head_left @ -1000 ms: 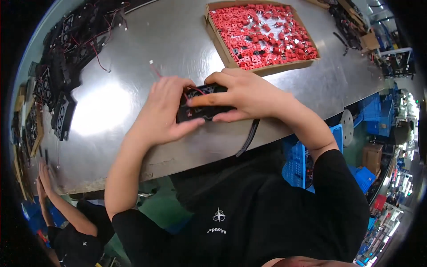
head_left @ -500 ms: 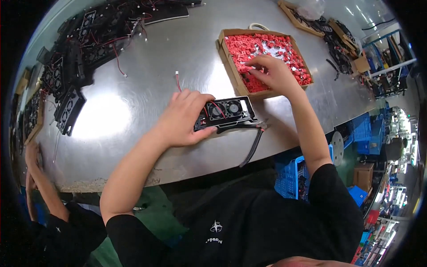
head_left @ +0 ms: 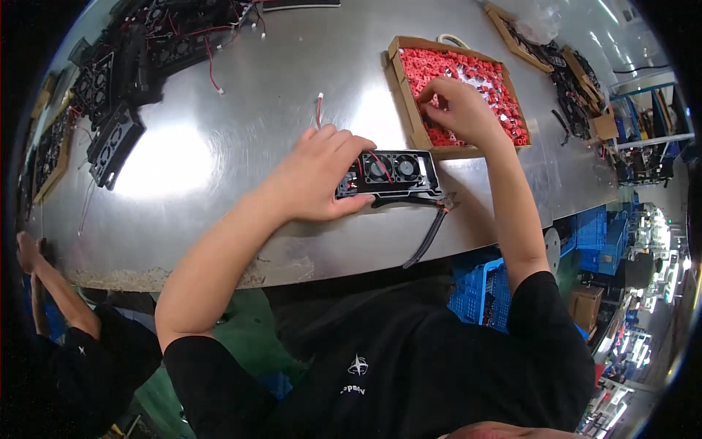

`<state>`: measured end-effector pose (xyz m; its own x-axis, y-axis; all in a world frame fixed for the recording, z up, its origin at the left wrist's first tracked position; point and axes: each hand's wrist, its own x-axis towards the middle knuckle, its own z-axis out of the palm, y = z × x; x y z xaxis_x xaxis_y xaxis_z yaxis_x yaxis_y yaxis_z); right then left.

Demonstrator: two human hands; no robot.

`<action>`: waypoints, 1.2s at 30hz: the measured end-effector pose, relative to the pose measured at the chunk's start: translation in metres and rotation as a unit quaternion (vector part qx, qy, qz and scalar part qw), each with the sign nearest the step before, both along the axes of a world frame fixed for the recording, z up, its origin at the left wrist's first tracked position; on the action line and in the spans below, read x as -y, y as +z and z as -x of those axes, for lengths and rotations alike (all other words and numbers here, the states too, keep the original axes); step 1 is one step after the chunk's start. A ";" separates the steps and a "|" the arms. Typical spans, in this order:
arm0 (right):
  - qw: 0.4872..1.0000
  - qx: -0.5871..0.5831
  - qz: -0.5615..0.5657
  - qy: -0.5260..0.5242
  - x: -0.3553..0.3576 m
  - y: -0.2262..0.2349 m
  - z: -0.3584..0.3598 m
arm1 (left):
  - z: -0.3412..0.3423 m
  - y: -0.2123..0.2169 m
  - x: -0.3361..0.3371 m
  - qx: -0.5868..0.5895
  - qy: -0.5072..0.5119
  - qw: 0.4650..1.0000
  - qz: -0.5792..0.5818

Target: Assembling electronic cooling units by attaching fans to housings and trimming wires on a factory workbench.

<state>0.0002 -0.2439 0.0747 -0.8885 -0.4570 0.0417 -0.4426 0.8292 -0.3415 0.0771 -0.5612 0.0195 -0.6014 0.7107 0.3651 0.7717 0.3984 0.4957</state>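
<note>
My left hand [head_left: 322,172] is wrapped round the left end of a black housing with two small fans [head_left: 392,168], pressing it flat on the metal table. A thin red wire [head_left: 318,111] with a white plug sticks out past my knuckles. My right hand [head_left: 462,111] reaches into the near left part of a cardboard tray [head_left: 406,95] filled with small red plastic parts [head_left: 428,64]. Its thumb and forefinger are pinched together, and whatever lies between them is too small to make out. Cutting pliers with dark handles [head_left: 426,238] lie against the housing's near edge.
More black fan housings [head_left: 117,146] with red wires crowd the table's left and far left. Other boxes of black parts [head_left: 515,36] stand at the far right. A blue crate [head_left: 472,296] is below the table edge. A co-worker's hand [head_left: 29,252] shows at far left.
The view has shifted, so the table's things appear farther right and higher. Within the tray, my right hand has moved slightly left and nearer, and its fingers have closed. My left hand keeps its hold.
</note>
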 end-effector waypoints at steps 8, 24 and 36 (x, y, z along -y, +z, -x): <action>0.974 -0.164 0.022 0.152 0.083 -0.024 0.004 | 0.000 -0.003 0.000 -0.025 0.004 1.000 0.001; 0.981 -0.036 0.024 0.188 0.083 -0.022 0.019 | -0.001 -0.009 0.001 -0.020 0.005 1.000 0.012; 0.969 -0.097 0.084 0.213 0.099 0.010 -0.099 | -0.006 -0.005 -0.002 0.040 0.050 0.998 -0.021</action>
<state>0.0992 -0.3429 0.0852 -0.5894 -0.7521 0.2948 -0.8013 0.4981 -0.3313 0.0833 -0.5590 0.0140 -0.6976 0.6300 0.3412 0.6859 0.4493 0.5724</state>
